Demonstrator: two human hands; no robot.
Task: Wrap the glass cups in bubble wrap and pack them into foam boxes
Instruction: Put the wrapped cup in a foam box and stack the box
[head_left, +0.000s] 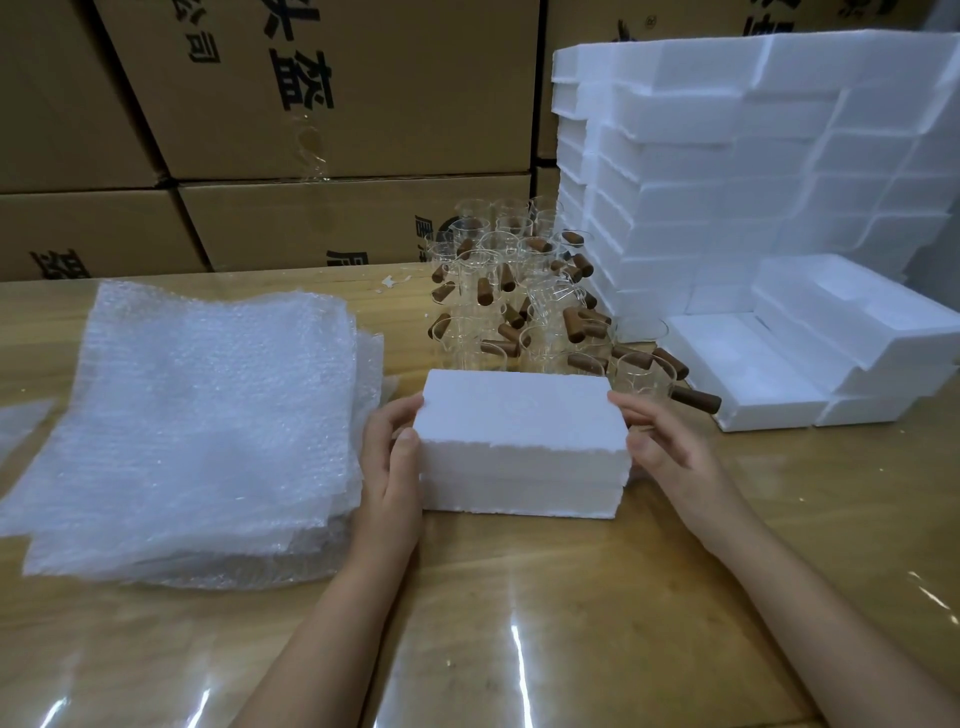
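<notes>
- Bubble wrap — thick pile of sheets flat on table, just left of L hand, edge right by the wrist.
- L hand grips left end of foam box: thumb on near corner, fingers curled round the end.
- Foam box: white, closed, on table btwn both hands.
- Glass cups w/ brown handles, clustered just beyond the fingertips, behind the box.
- R hand grips box's right end — fingers at top far corner, thumb on side.
- Foam stack piled high, beyond and right of R hand.
</notes>
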